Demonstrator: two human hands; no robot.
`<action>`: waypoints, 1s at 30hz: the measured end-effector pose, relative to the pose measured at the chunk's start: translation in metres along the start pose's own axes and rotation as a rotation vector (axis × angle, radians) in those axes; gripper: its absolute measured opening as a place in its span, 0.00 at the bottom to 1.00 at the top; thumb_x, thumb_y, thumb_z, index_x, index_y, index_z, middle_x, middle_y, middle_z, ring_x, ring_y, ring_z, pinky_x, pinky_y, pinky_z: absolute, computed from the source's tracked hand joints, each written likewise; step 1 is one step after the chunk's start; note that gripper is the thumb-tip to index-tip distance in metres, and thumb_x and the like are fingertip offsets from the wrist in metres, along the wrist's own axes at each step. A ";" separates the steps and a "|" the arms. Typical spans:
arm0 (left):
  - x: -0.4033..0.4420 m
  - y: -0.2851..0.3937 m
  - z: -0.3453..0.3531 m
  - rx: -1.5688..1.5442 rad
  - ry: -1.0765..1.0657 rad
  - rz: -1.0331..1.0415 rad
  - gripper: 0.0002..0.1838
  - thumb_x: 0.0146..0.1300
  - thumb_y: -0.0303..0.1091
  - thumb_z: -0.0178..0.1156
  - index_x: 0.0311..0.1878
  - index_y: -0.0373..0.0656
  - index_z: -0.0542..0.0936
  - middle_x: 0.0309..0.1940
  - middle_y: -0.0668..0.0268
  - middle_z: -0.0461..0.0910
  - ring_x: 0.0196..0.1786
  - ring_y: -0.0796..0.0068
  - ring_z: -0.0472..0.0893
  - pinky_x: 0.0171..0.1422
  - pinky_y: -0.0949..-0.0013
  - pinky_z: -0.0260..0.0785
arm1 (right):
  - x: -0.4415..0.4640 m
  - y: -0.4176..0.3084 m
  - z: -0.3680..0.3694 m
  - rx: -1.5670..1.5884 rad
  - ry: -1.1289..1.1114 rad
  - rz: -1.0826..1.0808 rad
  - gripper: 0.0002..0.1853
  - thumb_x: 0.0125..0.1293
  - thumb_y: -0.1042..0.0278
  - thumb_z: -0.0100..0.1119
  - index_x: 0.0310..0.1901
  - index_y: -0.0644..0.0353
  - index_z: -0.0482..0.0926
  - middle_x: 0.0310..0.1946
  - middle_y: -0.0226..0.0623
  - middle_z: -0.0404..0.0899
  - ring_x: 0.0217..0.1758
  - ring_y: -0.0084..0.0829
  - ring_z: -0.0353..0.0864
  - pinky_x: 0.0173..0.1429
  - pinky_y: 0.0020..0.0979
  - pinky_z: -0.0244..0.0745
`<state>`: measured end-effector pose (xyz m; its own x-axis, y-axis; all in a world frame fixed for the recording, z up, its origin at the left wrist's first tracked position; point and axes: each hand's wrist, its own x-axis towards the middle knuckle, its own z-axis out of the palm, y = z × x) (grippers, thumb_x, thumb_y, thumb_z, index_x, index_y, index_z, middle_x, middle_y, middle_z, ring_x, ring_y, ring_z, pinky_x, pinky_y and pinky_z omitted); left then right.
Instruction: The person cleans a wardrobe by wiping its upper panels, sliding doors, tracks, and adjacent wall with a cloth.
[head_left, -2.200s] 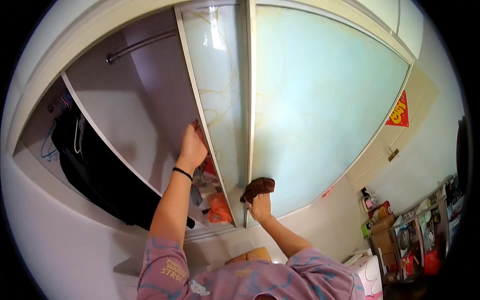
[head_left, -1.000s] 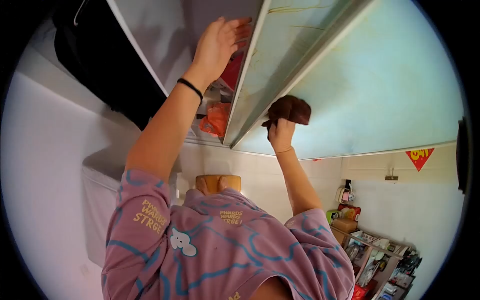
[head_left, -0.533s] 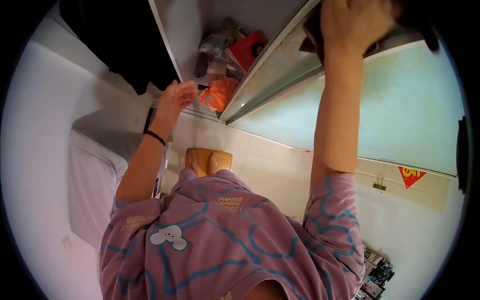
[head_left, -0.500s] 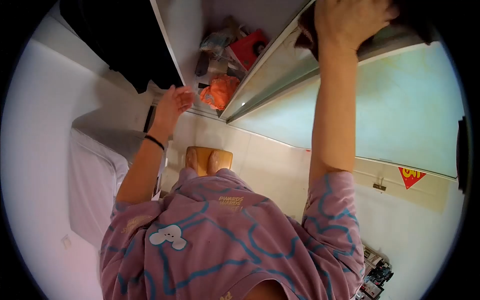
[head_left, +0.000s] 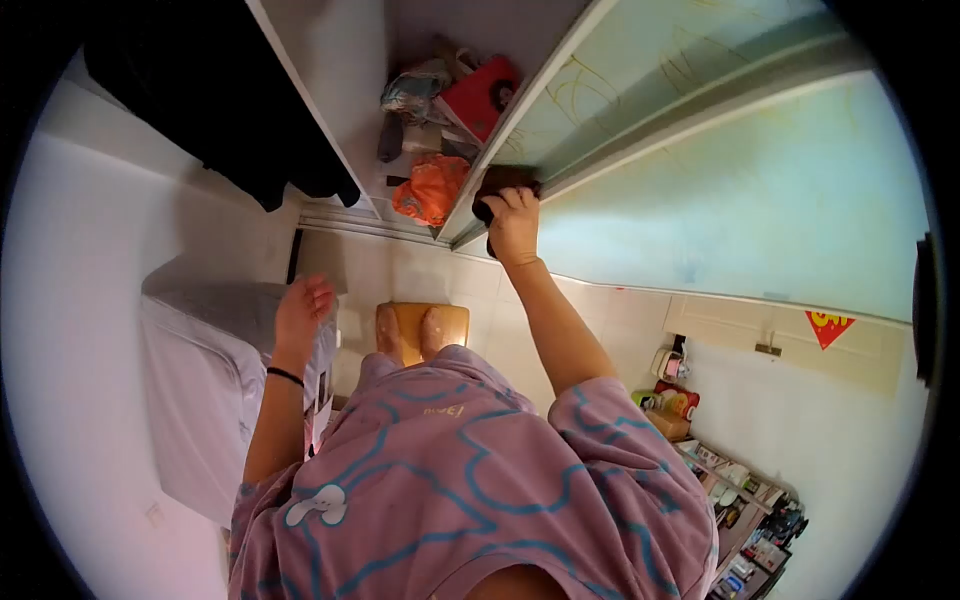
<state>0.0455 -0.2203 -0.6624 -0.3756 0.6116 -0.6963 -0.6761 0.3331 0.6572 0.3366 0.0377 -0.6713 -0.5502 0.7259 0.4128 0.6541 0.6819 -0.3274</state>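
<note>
The person's right hand [head_left: 514, 222] clutches a brown cloth [head_left: 498, 181] against the lower end of the sliding doors [head_left: 740, 200]; the left hand [head_left: 303, 305], loosely curled, shows nothing in it. The step seems to be wiping; the next move calls for steady pressure along the panel. Left of the cloth lies an orange bundle [head_left: 430, 188]; nearer, feet stand on a stool [head_left: 453, 325].

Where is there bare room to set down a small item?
Bare floor lies right of the stool, bounded by the sliding door and right forearm. Crowded: inside the wardrobe, where an orange bundle and red flat item lie among others; also the door's lower corner, where the right grip holds a brown cloth.
</note>
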 end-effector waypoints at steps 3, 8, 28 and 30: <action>0.002 0.033 0.060 0.258 -0.113 0.167 0.19 0.74 0.44 0.50 0.54 0.39 0.79 0.42 0.64 0.82 0.45 0.74 0.80 0.55 0.73 0.71 | 0.011 -0.016 -0.028 0.085 0.068 0.037 0.23 0.46 0.84 0.57 0.47 0.58 0.81 0.55 0.42 0.76 0.53 0.46 0.76 0.56 0.44 0.70; -0.002 0.093 0.212 0.699 -0.526 0.727 0.25 0.69 0.40 0.61 0.64 0.36 0.73 0.59 0.60 0.77 0.62 0.68 0.76 0.69 0.67 0.65 | 0.033 -0.037 -0.089 -0.266 -0.330 0.300 0.21 0.56 0.75 0.54 0.54 0.63 0.78 0.61 0.39 0.75 0.49 0.46 0.83 0.51 0.43 0.78; -0.030 0.162 0.348 1.101 -0.454 1.071 0.28 0.63 0.43 0.63 0.56 0.30 0.70 0.50 0.41 0.78 0.55 0.44 0.78 0.59 0.54 0.70 | 0.014 -0.004 -0.103 -0.431 -0.416 0.145 0.18 0.64 0.67 0.53 0.56 0.54 0.76 0.52 0.27 0.78 0.44 0.37 0.84 0.46 0.44 0.78; -0.028 0.161 0.347 1.061 -0.495 1.099 0.28 0.63 0.44 0.63 0.56 0.31 0.69 0.51 0.41 0.78 0.56 0.44 0.77 0.60 0.54 0.69 | 0.015 -0.005 -0.105 -0.457 -0.462 0.175 0.18 0.62 0.68 0.56 0.55 0.53 0.76 0.52 0.26 0.77 0.44 0.37 0.84 0.47 0.44 0.78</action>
<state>0.1670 0.0653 -0.4364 0.0151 0.9696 0.2443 0.5737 -0.2086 0.7921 0.3791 0.0355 -0.5745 -0.5151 0.8555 -0.0532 0.8519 0.5178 0.0783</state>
